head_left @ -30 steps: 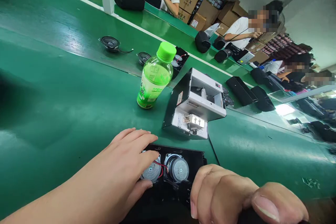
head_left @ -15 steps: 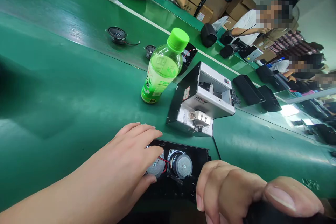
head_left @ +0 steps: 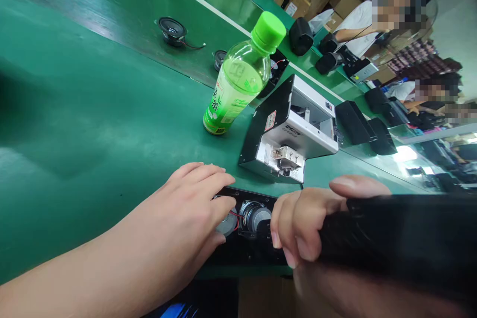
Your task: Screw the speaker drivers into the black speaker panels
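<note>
A black panel (head_left: 238, 253) with two round grey-backed speaker drivers lies at the green table's near edge. My left hand (head_left: 194, 213) rests over its left end, fingers spread across the left driver. Red wires run between the drivers. My right hand (head_left: 309, 223) is wrapped round a dark, blurred tool (head_left: 395, 233) that reaches to the right edge of the view. The tool's black front end is over the panel, beside the right driver (head_left: 260, 217); its tip is hidden.
Beyond the panel stand a silver and black machine (head_left: 294, 134) and a green-capped bottle (head_left: 238, 79). Loose speakers (head_left: 172, 30) lie farther back. Black speaker boxes (head_left: 354, 121) stand at the right. People sit across the table.
The tool has swung into fuller view as my right hand turned and moved up and left. My left hand stays on the panel. The camera view has shifted a little.
</note>
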Available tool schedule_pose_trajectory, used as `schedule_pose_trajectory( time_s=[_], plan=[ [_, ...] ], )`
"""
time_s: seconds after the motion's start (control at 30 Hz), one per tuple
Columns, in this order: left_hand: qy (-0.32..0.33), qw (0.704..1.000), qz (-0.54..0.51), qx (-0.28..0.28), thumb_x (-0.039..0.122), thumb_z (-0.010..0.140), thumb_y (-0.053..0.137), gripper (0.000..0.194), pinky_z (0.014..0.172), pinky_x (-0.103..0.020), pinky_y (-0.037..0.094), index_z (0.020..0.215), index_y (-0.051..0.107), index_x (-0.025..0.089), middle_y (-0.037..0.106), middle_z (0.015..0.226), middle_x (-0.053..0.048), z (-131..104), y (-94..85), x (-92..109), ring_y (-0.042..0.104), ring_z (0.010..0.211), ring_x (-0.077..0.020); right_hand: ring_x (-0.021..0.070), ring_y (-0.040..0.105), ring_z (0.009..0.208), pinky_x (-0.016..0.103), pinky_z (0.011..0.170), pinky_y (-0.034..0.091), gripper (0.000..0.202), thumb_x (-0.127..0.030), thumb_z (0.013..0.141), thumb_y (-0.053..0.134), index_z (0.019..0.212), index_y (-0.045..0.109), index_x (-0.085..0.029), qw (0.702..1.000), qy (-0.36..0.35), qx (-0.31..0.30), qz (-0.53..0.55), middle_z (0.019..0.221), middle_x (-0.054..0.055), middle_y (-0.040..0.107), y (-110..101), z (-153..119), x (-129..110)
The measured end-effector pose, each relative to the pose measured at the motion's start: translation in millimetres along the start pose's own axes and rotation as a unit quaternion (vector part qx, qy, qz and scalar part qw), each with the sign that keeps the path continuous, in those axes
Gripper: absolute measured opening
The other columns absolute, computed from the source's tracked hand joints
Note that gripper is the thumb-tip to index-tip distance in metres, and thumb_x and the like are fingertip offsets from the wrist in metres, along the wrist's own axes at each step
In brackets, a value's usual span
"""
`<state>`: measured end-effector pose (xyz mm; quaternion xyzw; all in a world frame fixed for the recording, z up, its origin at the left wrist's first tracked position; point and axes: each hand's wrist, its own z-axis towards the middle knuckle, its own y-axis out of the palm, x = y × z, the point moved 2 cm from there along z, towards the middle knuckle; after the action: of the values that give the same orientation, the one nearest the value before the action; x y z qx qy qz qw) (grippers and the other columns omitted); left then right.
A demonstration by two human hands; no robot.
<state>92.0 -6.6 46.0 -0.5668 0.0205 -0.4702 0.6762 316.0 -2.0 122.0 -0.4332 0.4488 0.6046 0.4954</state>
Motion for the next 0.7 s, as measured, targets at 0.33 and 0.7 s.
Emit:
schedule_pose_trajectory(
  time_s=[0.33,0.7],
  plan=[
    [0.003,1.0,0.0,0.023,0.014,0.085,0.092,0.03,0.124,-0.078,0.072,0.114,0.091,0.022,0.092,0.145,-0.016,0,-2.9,0,0.087,0.137,-0.0453,0.028,0.079,0.06,0.048,0.064,0.072,0.05,-0.076,0.115,0.081,0.145,0.097,-0.038,0.997,0.024,-0.076,-0.009,0.074,0.004,0.084,-10,-4,-12],
    [0.007,1.0,0.008,0.026,0.014,0.083,0.094,0.032,0.12,-0.079,0.075,0.114,0.092,0.021,0.092,0.145,-0.017,0,-4.1,1,0.088,0.136,-0.0463,0.0245,0.075,0.058,0.043,0.063,0.069,0.049,-0.072,0.118,0.08,0.145,0.095,-0.034,0.999,-0.011,-0.048,-0.013,0.073,0.002,0.081,-10,-7,-7]
  ],
)
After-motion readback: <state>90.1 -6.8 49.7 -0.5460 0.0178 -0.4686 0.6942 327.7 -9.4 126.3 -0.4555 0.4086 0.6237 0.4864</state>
